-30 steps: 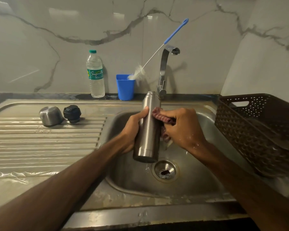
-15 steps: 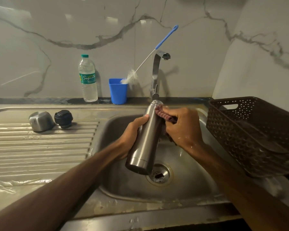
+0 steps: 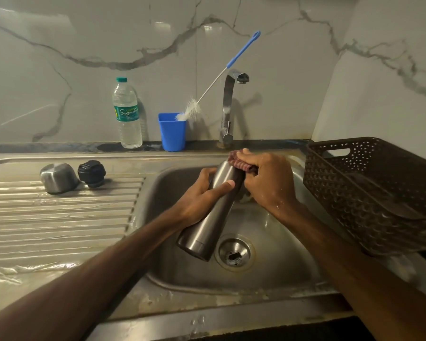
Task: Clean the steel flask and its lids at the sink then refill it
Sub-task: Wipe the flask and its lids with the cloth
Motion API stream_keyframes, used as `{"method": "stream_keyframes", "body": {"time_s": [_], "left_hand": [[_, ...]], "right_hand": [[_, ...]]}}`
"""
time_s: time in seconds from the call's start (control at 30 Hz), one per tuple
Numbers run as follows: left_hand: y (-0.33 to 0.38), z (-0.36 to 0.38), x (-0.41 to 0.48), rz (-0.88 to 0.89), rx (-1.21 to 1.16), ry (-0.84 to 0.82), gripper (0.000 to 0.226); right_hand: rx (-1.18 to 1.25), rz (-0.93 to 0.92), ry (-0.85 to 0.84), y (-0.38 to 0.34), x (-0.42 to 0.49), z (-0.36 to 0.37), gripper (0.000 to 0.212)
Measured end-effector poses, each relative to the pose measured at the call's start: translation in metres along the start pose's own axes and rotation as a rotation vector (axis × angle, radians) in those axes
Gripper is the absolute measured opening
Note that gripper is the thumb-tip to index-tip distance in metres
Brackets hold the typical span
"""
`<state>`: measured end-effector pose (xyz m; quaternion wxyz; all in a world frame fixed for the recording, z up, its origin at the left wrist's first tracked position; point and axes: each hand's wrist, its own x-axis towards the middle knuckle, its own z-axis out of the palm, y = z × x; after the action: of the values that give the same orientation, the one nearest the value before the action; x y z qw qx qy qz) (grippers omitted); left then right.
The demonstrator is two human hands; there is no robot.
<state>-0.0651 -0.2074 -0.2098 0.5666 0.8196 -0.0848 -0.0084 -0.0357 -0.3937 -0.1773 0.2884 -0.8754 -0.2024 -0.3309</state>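
Flask tilt steeper than a second ago: it stood near upright then, and the cloth has climbed from the upper body to the neck end. Steel flask [image 3: 210, 219] held in the air over the sink [image 3: 162, 217], base low and toward the viewer just left of the drain [image 3: 234, 252], neck up and away to the right. Left hand [image 3: 201, 194] grips it mid-body from the left, fingers [image 3: 228, 185] curled round the barrel, thumb lying across the front. Right hand [image 3: 268, 179] clamps a reddish checked cloth [image 3: 240, 163] over the flask's top; fingers bunched tight on the cloth, wet drops on the wrist. Flask mouth hidden under cloth and hand. Both lids sit on the ribbed draining surface [image 3: 59, 222] at left, well apart from the flask: steel cap [image 3: 57, 177] open side down, black stopper [image 3: 92, 173] just beside it on the right, whether touching I cannot tell. Along the back ledge: clear water bottle [image 3: 127, 114] upright with green cap, then blue cup [image 3: 172, 131] holding a bottle brush [image 3: 191, 109], bristles at the rim, blue handle leaning right past the tap [image 3: 228, 107]. Dark brown perforated basket [image 3: 369, 193] at the right of the basin.
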Motion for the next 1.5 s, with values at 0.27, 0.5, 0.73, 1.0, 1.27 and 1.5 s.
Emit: {"method": "stream_keyframes", "body": {"time_s": [0.27, 0.5, 0.73, 1.0, 1.27, 1.5], "left_hand": [[0.004, -0.001, -0.001, -0.021, -0.015, -0.020, 0.059], [0.009, 0.006, -0.002, -0.107, -0.150, -0.072, 0.074], [0.013, -0.018, -0.001, -0.280, -0.486, 0.113, 0.052], [0.012, -0.045, 0.001, -0.301, -0.682, 0.190, 0.062], [0.007, -0.047, 0.004, -0.297, -0.658, 0.252, 0.066], [0.006, -0.061, 0.004, -0.273, -0.796, 0.307, 0.058]], "right_hand": [[0.021, -0.057, -0.041, -0.001, -0.002, 0.000, 0.048], [0.035, 0.070, 0.058, 0.016, 0.007, -0.003, 0.041], [0.214, 0.031, -0.037, -0.014, -0.007, -0.014, 0.034], [0.217, -0.344, -0.257, -0.089, -0.042, -0.021, 0.037], [0.280, -0.183, -0.310, -0.079, -0.040, -0.016, 0.045], [0.200, -0.454, -0.277, -0.104, -0.054, -0.017, 0.036]]}}
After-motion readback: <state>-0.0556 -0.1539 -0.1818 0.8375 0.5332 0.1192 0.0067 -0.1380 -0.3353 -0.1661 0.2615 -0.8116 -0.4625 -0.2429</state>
